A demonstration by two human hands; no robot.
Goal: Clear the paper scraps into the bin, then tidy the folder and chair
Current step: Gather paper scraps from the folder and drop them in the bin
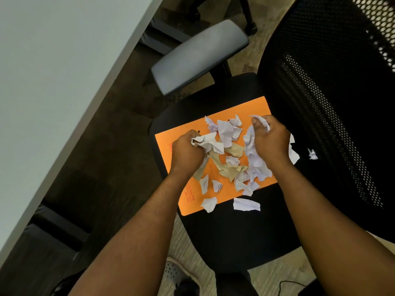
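An orange folder (171, 137) lies flat on the black seat of an office chair (230, 231). Torn white and beige paper scraps (226, 133) are strewn over it, and a few lie on the seat beside it, such as a white strip (245, 204) and a small piece (312, 154) by the backrest. My left hand (184, 152) is closed around a crumpled bunch of white and beige scraps at the folder's left side. My right hand (270, 138) grips white scraps at the folder's right side. No bin is in view.
The chair's mesh backrest (333, 103) rises on the right, and its grey armrest (198, 56) juts out beyond the seat. A white desk (53, 82) fills the left. Another chair's base (250, 26) stands at the top. A shoe (175, 272) shows on the carpet below.
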